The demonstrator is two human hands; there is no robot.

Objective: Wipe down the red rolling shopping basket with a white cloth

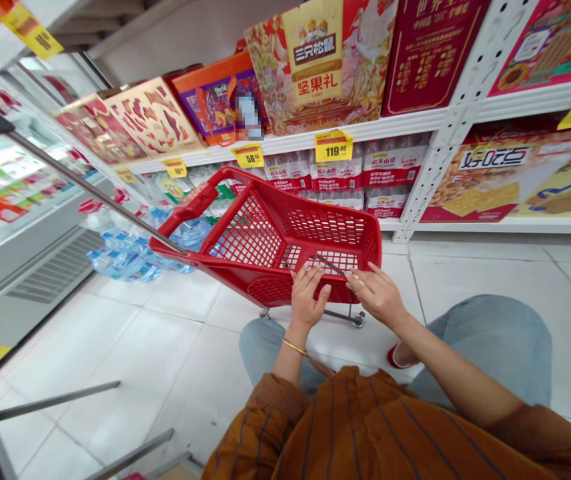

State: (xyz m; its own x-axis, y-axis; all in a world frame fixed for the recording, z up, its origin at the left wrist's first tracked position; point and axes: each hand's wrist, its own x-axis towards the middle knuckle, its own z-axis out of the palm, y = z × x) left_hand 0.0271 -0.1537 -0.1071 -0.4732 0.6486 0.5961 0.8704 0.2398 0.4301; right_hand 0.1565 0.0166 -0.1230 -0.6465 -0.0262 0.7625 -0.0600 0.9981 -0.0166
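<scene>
A red plastic shopping basket (315, 279) on wheels stands in front of me, tilted in view, its grid walls and bottom showing. My left hand (306, 300) is on the near rim, fingers over the edge and thumb on the outer side. Farther right along the same rim, my right hand (378, 293) has its fingers over the edge too. Both hands are closed on the rim. Nothing lies in the visible part of the basket. A metal pull rod (100, 193) slants from the basket's handle end to the upper left.
Gift boxes (315, 73) fill the shelf (285, 145) ahead, with bottled water packs (335, 175) below. Blue-tinted water bottles (130, 257) lie by a chiller (50, 267) at left. Large biscuit boxes (510, 177) stand right. Metal bars (55, 402) cross the lower left.
</scene>
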